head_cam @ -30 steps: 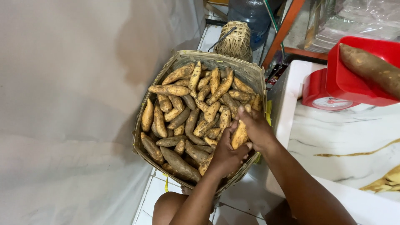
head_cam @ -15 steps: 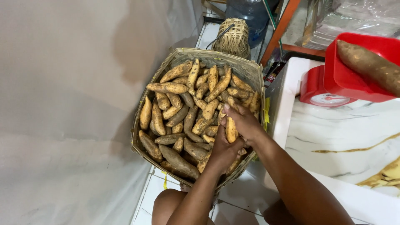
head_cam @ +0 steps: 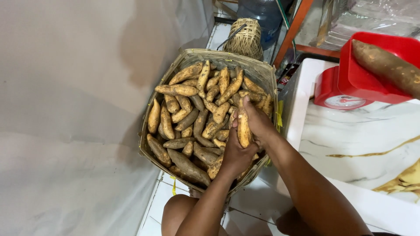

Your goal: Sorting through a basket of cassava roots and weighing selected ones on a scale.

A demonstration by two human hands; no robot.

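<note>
Woven cane forms the basket (head_cam: 175, 74), a squarish one set on the tiled floor against a pale wall and filled nearly to the rim with sweet potatoes (head_cam: 192, 118). One sweet potato (head_cam: 243, 126) is held upright above the heap, close to the basket's right-hand edge. It is gripped between both hands: the left hand (head_cam: 234, 153) is wrapped around its lower end from below, and the right hand (head_cam: 258, 122) is closed over its right side, fingers curled along its length. Neither hand is spread.

Step in hand, as judged: a single tuber is being picked out of the pile and looked over or rubbed clean. The next move seems to call for a firm hold while the piece is lifted clear of the right rim, without neighbouring tubers being dragged out.

The held tuber is noted as slim, tapered at both ends, orange-tan, with dark flecks of soil on the skin. Those in the heap are alike in colour, varied in length, and laid in no order.

Just beside the basket's right edge a white marble-patterned counter (head_cam: 350, 144) is seen. On it stands a red kitchen scale (head_cam: 345, 87), its tray loaded with one large sweet potato (head_cam: 385, 65). A smaller wicker container (head_cam: 246, 37) stands past the basket's far edge.
</note>
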